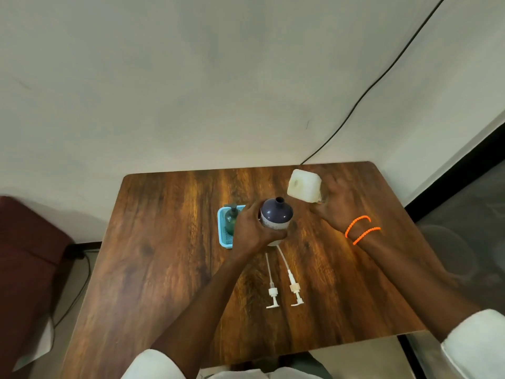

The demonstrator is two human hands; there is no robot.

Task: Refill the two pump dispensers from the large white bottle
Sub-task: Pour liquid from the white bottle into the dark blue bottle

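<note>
White sleeves at the near edge, both forearms reaching out over a wooden table (pixel 169 242).

Blue basket (pixel 222 231) just left of the left hand, touching or nearly touching its knuckles. Green dispenser (pixel 231 220) stands upright in it, pump still on.

Left hand (pixel 250 231) wrapped around a purple bottle (pixel 276 216), fingers closed on its lower body. Bottle upright, neck open, no pump fitted.

Two white pumps (pixel 284 285) lie on the table just nearer than that hand, between the forearms, side by side, dip tubes pointing away toward the bottle, heads toward the camera.

White bottle (pixel 304 185) right of the purple one and slightly beyond it, tipped so its base faces the camera. Right hand (pixel 338 203) clasps its right side; fingers mostly hidden behind it. Spout not visible.

Orange beaded bands (pixel 360 228) on the right wrist.

Black cable (pixel 382 75) runs up the wall beyond the right hand.
</note>
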